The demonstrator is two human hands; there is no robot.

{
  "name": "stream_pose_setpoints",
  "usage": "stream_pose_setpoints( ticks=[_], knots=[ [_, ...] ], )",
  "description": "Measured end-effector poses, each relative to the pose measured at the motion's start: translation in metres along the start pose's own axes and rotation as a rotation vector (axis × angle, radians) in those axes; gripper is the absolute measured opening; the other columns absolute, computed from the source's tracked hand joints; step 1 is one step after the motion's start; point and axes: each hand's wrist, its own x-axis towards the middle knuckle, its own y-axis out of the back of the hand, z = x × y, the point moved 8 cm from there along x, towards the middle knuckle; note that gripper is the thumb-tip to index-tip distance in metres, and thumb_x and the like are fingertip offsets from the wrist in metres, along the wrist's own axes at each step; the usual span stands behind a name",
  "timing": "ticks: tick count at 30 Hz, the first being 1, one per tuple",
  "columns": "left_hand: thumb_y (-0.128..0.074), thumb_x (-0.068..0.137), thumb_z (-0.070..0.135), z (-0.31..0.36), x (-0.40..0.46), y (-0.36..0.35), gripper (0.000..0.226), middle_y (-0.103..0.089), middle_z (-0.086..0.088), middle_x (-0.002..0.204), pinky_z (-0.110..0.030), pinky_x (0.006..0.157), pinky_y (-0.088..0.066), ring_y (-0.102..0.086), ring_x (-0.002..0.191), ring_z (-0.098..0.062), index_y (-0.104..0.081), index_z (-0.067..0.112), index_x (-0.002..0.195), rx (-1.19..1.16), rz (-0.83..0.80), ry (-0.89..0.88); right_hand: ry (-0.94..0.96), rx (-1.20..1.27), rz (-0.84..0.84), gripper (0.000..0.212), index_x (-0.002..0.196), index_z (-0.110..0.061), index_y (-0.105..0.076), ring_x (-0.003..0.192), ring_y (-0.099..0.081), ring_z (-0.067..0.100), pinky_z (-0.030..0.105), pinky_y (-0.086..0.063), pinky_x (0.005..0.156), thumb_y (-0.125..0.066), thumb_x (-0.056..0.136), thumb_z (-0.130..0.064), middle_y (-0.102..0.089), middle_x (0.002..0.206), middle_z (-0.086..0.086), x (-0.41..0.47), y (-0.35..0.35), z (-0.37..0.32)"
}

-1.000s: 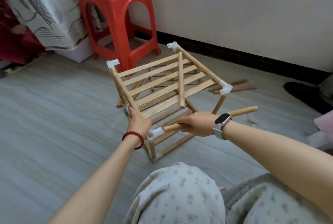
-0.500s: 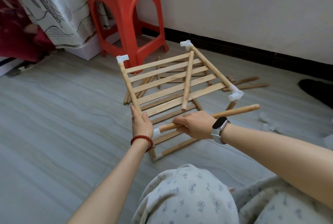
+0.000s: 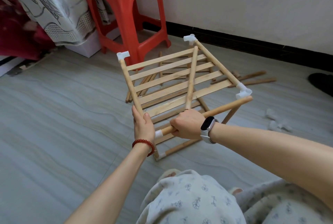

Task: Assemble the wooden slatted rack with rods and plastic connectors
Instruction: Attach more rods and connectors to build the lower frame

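Note:
The wooden slatted rack [image 3: 173, 79] stands on the floor in front of me, its top tier of flat slats framed by rods with white plastic corner connectors [image 3: 123, 55]. My left hand [image 3: 143, 124] grips the near end of the rack's left side rod. My right hand [image 3: 188, 126] grips a loose wooden rod [image 3: 227, 106]. The rod's left end sits in the near white connector [image 3: 159, 133]. Its right end lies just below the right corner connector [image 3: 243, 92]. Another loose rod [image 3: 192, 78] lies diagonally across the slats.
A red plastic stool [image 3: 124, 7] stands behind the rack beside patterned fabric [image 3: 52, 6]. Spare rods [image 3: 252, 78] lie on the floor near the black skirting. White connectors [image 3: 275, 121] are scattered at the right. My knees are at the bottom.
The rod's right end has swung up close to the right corner connector. My view has shifted left, so the rack and stool appear further right. Both hands keep their grips.

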Motion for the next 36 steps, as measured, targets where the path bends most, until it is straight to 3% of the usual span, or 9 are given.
stream_pose_setpoints(
  ticks=[8,13,16,18,20,23,26,31,36],
  knots=[
    [-0.030,0.101,0.021,0.006,0.002,0.002,0.056,-0.023,-0.011,0.153,-0.037,0.102,-0.033,-0.034,0.133,-0.031,-0.002,0.021,0.149,0.102,-0.009,-0.054,0.014,0.100,-0.111,0.023,0.097,-0.013,-0.061,0.070,-0.051,0.021,0.031,-0.043,0.066,-0.048,0.094,-0.032,-0.057,0.079,0.003,0.006,0.000,-0.004],
    [-0.035,0.099,0.020,0.012,-0.005,0.008,0.055,-0.023,-0.014,0.148,-0.032,0.090,-0.035,-0.039,0.125,-0.033,-0.010,0.016,0.148,0.232,0.021,-0.086,0.066,0.223,-0.090,0.027,0.107,-0.014,-0.057,0.076,-0.056,0.020,0.033,-0.047,0.067,-0.051,0.094,-0.036,-0.062,0.091,0.005,-0.019,0.012,-0.002],
    [-0.044,0.095,0.019,0.036,-0.013,0.015,0.050,-0.023,-0.015,0.146,-0.045,0.101,-0.032,-0.035,0.126,-0.033,-0.030,0.011,0.142,0.565,0.152,-0.291,0.038,0.363,0.271,0.021,0.095,-0.011,-0.065,0.073,-0.059,0.018,0.033,-0.050,0.068,-0.051,0.095,-0.026,-0.064,0.084,0.003,-0.048,0.052,0.034],
    [-0.054,0.090,0.017,0.061,-0.022,0.004,0.045,-0.033,-0.018,0.142,-0.053,0.106,-0.026,-0.034,0.130,-0.034,-0.045,0.008,0.133,0.712,0.173,-0.551,-0.168,0.413,0.597,0.017,0.094,-0.007,-0.066,0.077,-0.060,0.020,0.035,-0.051,0.072,-0.051,0.093,-0.016,-0.066,0.084,0.006,-0.070,0.070,0.083],
    [-0.059,0.087,0.024,0.078,-0.033,-0.020,0.041,-0.043,-0.019,0.136,-0.058,0.107,-0.023,-0.037,0.130,-0.036,-0.055,0.009,0.125,0.798,0.072,-0.770,-0.481,0.459,0.746,0.019,0.102,-0.006,-0.064,0.088,-0.057,0.020,0.032,-0.047,0.077,-0.047,0.094,-0.012,-0.065,0.095,0.009,-0.091,0.067,0.135],
    [-0.044,0.091,0.048,0.077,-0.048,-0.071,0.052,-0.027,-0.009,0.150,-0.056,0.113,-0.003,-0.017,0.141,-0.028,-0.041,0.024,0.138,1.047,-0.226,-0.911,-0.889,0.598,0.506,0.036,0.128,-0.005,-0.048,0.111,-0.048,0.028,0.039,-0.043,0.090,-0.038,0.097,-0.020,-0.051,0.125,0.016,-0.111,0.023,0.195],
    [-0.027,0.094,0.056,0.064,-0.047,-0.099,0.052,-0.003,0.000,0.158,-0.057,0.111,0.009,0.003,0.144,-0.024,-0.025,0.037,0.142,1.257,-0.367,-0.932,-0.908,0.828,0.326,0.037,0.123,-0.002,-0.049,0.102,-0.056,0.032,0.039,-0.045,0.083,-0.033,0.100,-0.026,-0.058,0.115,0.018,-0.115,-0.009,0.210],
    [-0.063,0.083,0.040,0.066,-0.063,-0.072,0.026,-0.056,0.000,0.132,-0.069,0.098,-0.028,-0.046,0.127,-0.031,-0.068,0.029,0.106,1.197,-0.375,-1.166,-0.808,1.091,0.172,0.031,0.107,0.003,-0.063,0.081,-0.055,0.022,0.029,-0.047,0.072,-0.052,0.093,-0.022,-0.058,0.091,0.012,-0.121,-0.024,0.208],
    [-0.040,0.085,0.039,0.053,-0.059,-0.023,0.039,-0.054,0.002,0.134,-0.059,0.103,-0.032,-0.037,0.130,-0.036,-0.068,0.027,0.110,1.136,-0.553,-1.181,-0.601,1.399,-0.319,0.031,0.113,-0.004,-0.062,0.100,-0.067,0.022,0.031,-0.053,0.086,-0.053,0.094,-0.027,-0.069,0.109,0.013,-0.115,-0.048,0.156]
  ],
)
